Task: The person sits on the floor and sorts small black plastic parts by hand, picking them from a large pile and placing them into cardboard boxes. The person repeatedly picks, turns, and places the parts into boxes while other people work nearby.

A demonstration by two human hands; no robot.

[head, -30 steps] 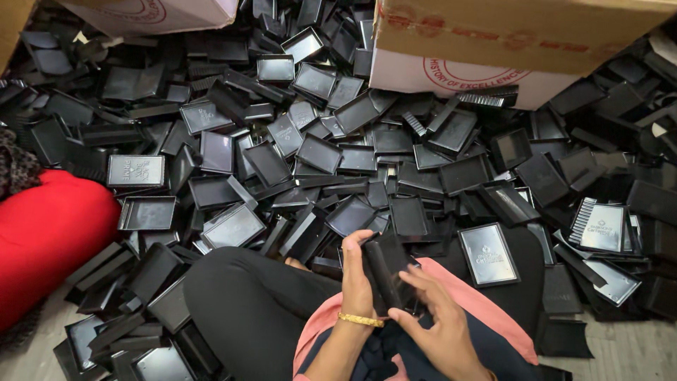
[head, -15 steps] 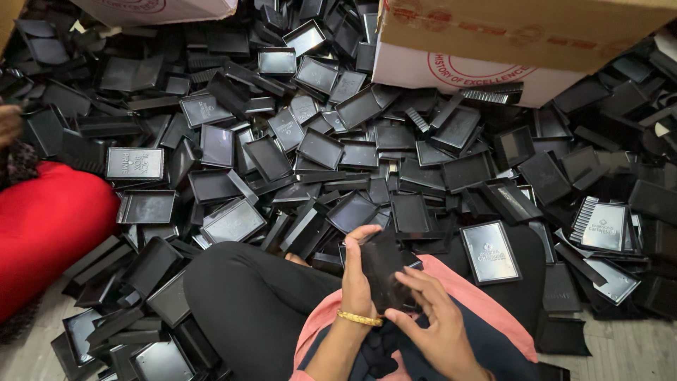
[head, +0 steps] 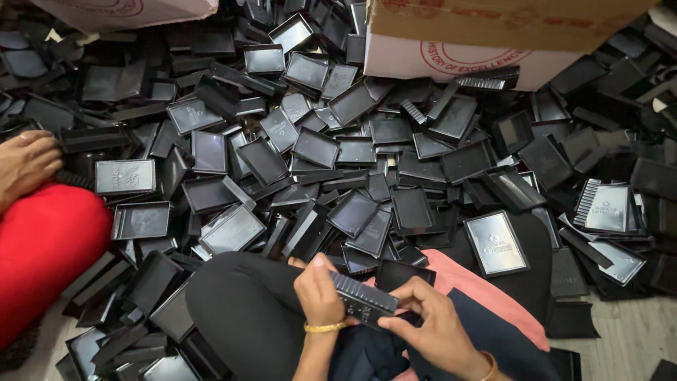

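Black plastic trays (head: 352,152) heaped, wooden floor (head: 627,339), cardboard box (head: 493,32)

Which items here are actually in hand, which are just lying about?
In hand:
- ribbed black plastic piece, gripped by left hand and right hand

Lying about:
- heap of black plastic trays
- cardboard box
- silver-faced lid
- another person's foot
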